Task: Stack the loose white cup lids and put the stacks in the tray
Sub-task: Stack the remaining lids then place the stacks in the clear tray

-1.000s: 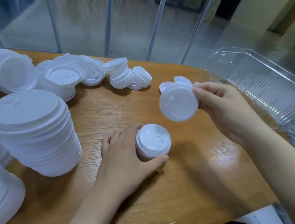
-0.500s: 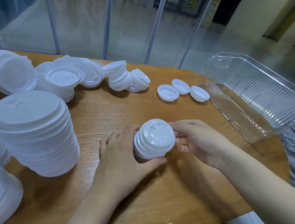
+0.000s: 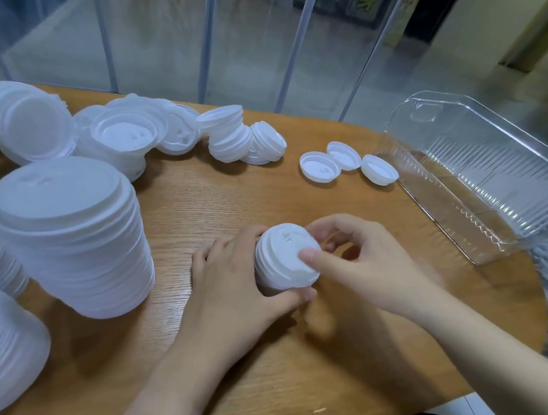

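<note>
A: Where is the small lid stack?
B: On the wooden table, left of the clear tray.
A: Hands?
B: Left hand fingers wrap it; right hand pinches its top lid.

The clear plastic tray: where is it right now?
In the head view, the clear plastic tray lies at the table's right edge, right of three loose small lids and beyond the right hand.

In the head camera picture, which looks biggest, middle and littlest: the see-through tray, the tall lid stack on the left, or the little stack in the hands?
1. Clear tray.
2. Tall lid stack, though nearness to the camera may enlarge it.
3. Small lid stack, clearly littlest.
</note>
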`<action>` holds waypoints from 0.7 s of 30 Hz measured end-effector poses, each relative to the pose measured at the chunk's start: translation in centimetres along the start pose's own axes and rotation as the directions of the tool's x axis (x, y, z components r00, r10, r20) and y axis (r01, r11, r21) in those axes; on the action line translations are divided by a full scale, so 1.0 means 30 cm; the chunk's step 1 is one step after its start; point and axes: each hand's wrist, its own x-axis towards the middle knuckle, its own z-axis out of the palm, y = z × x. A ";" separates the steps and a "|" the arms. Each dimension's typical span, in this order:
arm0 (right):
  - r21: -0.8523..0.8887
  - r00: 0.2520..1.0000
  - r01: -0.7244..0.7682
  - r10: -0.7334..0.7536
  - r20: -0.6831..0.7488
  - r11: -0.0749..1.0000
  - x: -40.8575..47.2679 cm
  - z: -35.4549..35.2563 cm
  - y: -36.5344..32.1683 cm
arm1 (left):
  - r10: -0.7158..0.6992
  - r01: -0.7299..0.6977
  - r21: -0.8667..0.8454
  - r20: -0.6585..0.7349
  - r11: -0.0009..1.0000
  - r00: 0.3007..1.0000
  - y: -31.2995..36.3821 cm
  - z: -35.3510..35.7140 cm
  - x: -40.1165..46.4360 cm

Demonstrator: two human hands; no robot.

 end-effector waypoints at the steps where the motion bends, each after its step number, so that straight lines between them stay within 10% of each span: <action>1: -0.067 0.999 0.048 -0.049 -0.002 0.997 -0.008 0.006 0.006 | 0.000 0.000 0.006 0.009 1.000 1.000 0.000 -0.001 0.001; 21: -0.193 0.986 0.160 -0.165 -0.006 0.968 0.030 -0.005 -0.019 | 0.026 -0.026 0.014 0.003 1.000 1.000 0.003 -0.002 -0.006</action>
